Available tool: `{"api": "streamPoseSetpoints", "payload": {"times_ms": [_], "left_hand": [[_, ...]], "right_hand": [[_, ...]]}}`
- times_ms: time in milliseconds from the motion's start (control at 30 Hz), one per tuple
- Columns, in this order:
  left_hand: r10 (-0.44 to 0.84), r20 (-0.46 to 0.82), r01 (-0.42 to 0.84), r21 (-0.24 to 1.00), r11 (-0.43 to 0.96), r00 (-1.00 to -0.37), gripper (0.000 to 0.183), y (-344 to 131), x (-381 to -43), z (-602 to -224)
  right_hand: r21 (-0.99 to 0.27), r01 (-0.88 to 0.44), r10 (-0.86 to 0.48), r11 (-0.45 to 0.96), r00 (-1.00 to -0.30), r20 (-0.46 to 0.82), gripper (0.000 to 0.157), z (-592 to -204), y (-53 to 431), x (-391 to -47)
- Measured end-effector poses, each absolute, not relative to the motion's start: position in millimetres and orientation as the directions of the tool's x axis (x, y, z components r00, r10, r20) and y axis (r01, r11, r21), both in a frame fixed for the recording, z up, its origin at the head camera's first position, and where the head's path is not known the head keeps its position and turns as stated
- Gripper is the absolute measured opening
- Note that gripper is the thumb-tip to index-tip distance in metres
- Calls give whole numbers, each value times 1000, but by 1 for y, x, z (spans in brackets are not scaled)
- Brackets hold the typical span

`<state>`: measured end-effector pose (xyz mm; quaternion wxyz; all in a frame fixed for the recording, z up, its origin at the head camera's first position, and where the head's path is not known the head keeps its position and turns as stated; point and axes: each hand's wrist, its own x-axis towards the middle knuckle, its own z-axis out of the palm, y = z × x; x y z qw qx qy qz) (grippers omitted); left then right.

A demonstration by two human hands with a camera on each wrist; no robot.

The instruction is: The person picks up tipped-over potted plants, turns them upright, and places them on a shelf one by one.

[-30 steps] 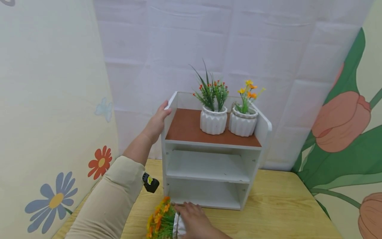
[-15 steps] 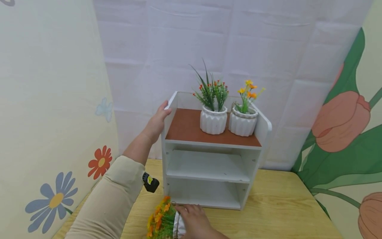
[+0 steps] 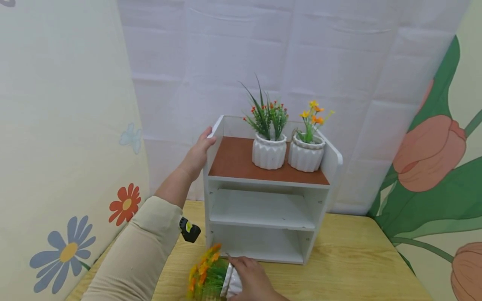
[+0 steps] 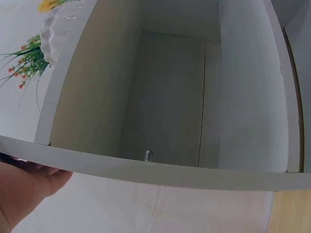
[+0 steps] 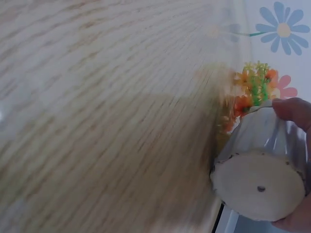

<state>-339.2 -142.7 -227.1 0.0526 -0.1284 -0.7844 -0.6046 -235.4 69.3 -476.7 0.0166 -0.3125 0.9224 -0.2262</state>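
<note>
My left hand (image 3: 197, 154) holds the top of the left side panel of a white shelf unit (image 3: 261, 223); in the left wrist view its fingers (image 4: 46, 177) lie along the panel's outer side. My right hand (image 3: 252, 278) grips a white ribbed flowerpot (image 3: 233, 281) low in front of the unit. This pot lies on its side in the grip, its orange and yellow flowers (image 3: 203, 271) pointing left. In the right wrist view its round base (image 5: 257, 187), with a small hole, faces the camera, and a thumb and fingers wrap its side.
Two white pots stand on the unit's brown top: one with red flowers and grass (image 3: 269, 150), one with orange flowers (image 3: 306, 154) against the right panel. Two white shelves lie below. Wooden tabletop (image 3: 350, 259) surrounds the unit; a white sheet (image 3: 188, 96) hangs behind.
My right hand has shifted slightly right with the tipped flowerpot, and its flowers blur with motion. The left hand and the two pots on top stay where they were.
</note>
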Motion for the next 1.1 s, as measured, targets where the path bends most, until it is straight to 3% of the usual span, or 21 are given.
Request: {"api": "streamPoseSetpoints", "payload": {"times_ms": [400,700,1100], "left_hand": [[137,236,263,935,237,-962,60,-142,-340,-227],[132,236,262,936,235,-963,60,-142,-339,-226],[133,241,267,935,234,-961,61,-141,-339,-227]], "right_hand": [[-578,-469,-532,668,-844,69,88,-478,84,-233],[-593,-489,-487,640,-855,180,91,-485,97,-232],[-627,-507,-479,591,-846,233,92,-497,111,-234]]}}
